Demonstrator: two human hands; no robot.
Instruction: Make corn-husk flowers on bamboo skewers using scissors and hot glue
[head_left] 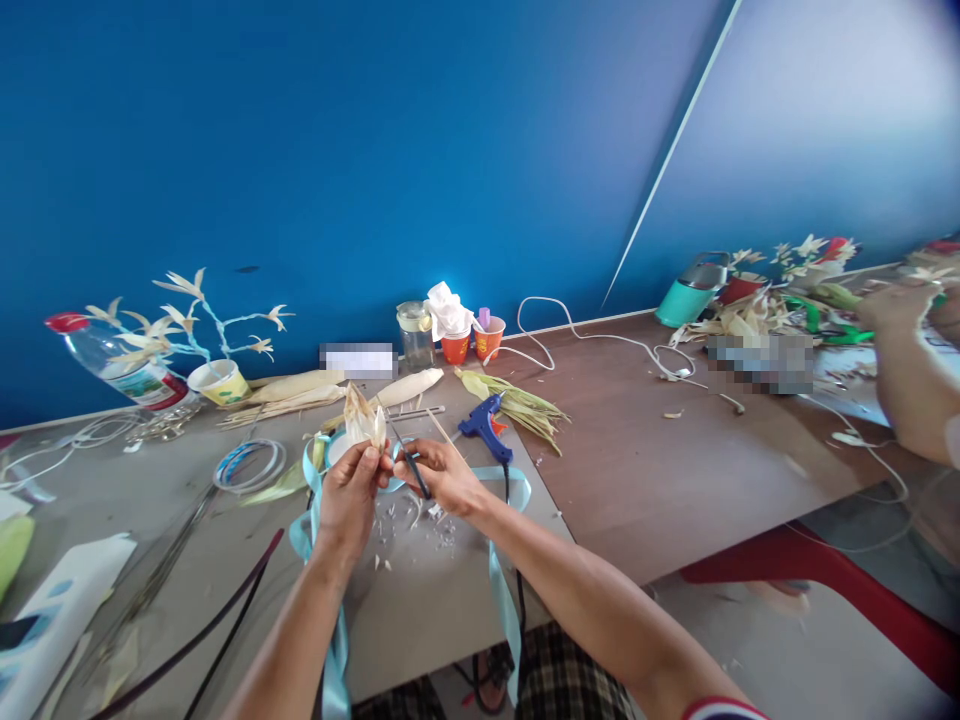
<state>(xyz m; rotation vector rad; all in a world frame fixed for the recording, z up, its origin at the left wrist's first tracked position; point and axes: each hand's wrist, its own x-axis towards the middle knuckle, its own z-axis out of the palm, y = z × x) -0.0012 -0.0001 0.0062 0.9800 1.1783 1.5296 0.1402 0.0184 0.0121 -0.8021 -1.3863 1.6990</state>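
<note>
My left hand (pixel 352 492) pinches a pale corn-husk piece (pixel 364 420) that stands up above the fingers. Just to its right, my right hand (pixel 442 475) is closed round small dark-handled scissors (pixel 409 462), whose blades reach the base of the husk. Small white husk clippings (pixel 420 520) lie on the grey board beneath both hands. A light blue ribbon (pixel 501 580) loops round the work spot and hangs over the front edge.
A blue glue gun (pixel 486 427) lies just behind my right hand. Corn husks (pixel 517 400), a jar (pixel 415 335), orange cups (pixel 472 342), a plastic bottle (pixel 120 365) and a husk-flower branch (pixel 187 320) line the blue wall. Another person's arm (pixel 907 370) works at right beside a teal jug (pixel 694 288).
</note>
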